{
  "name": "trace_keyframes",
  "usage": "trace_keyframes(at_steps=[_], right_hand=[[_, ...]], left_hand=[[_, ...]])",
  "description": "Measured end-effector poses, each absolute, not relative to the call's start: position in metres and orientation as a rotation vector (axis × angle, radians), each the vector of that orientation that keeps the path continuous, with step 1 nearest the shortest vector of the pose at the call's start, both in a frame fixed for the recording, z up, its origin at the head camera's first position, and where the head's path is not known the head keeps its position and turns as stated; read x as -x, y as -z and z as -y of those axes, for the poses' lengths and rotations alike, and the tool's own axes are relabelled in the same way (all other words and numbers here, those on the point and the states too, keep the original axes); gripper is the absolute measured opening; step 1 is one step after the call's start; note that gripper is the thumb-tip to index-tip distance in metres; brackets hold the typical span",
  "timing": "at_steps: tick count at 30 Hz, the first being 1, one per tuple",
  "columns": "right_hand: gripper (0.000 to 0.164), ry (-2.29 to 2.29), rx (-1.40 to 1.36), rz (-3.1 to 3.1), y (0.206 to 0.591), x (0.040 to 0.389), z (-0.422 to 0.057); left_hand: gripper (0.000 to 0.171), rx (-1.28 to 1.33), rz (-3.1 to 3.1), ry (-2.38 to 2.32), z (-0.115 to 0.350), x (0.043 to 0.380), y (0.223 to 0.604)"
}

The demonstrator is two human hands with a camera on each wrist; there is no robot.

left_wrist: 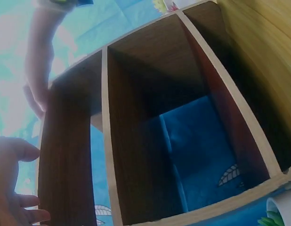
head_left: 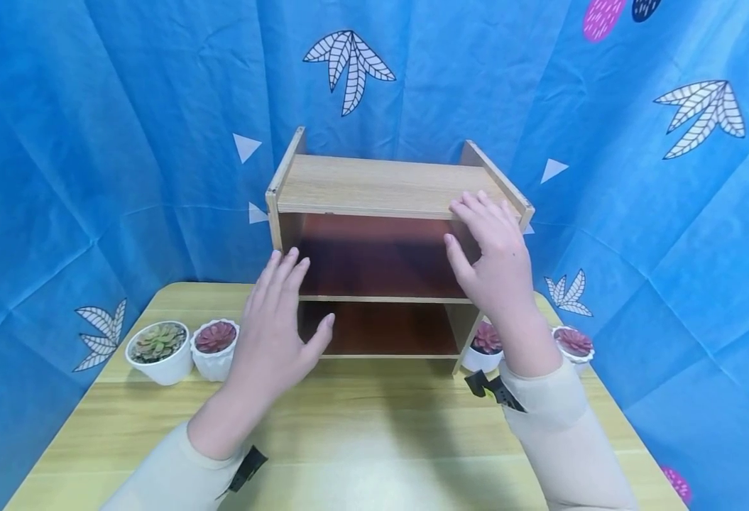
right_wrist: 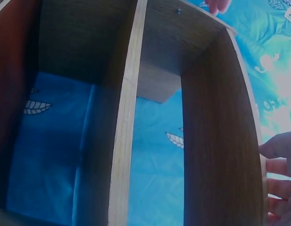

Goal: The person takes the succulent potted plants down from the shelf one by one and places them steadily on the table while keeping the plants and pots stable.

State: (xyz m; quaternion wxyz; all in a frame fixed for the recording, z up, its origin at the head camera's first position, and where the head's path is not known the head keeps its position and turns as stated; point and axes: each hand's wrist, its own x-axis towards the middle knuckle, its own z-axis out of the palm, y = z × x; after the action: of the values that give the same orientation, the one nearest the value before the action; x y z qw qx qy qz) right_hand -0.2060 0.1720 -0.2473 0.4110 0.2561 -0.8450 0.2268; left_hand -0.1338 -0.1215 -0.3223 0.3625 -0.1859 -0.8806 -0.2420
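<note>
A small wooden shelf unit (head_left: 374,186) stands upright on the table, with a pale top board, reddish-brown inner boards and raised side panels. My left hand (head_left: 270,341) is at its left front, fingers extended and thumb spread, overlapping the left side panel in the head view. My right hand (head_left: 497,259) is higher, at the right end of the top board, with its fingertips over the front edge. Its thumb points away from the fingers. In the right wrist view, the fingers of that hand (right_wrist: 279,183) lie right along the board's edge. The open compartments (left_wrist: 155,84) show blue cloth behind.
Two white pots with succulents, one green (head_left: 160,344) and one red (head_left: 215,337), stand left of the shelf. Red succulents in white pots (head_left: 484,358) are on the right, one farther out (head_left: 574,344). A blue patterned curtain (head_left: 157,142) surrounds the wooden table (head_left: 342,433).
</note>
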Motion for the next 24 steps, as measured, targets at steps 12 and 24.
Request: trace_keyframes(at_steps=[12,24], right_hand=[[0.05,-0.547,-0.666,2.182,0.247,0.185,-0.174],[0.062,-0.505,-0.755,2.183,0.248,0.17,-0.173]], left_hand=[[0.086,0.585,2.324,0.522,0.112,0.136,0.303],[0.091,0.627,2.382,0.372,0.107,0.138,0.282]])
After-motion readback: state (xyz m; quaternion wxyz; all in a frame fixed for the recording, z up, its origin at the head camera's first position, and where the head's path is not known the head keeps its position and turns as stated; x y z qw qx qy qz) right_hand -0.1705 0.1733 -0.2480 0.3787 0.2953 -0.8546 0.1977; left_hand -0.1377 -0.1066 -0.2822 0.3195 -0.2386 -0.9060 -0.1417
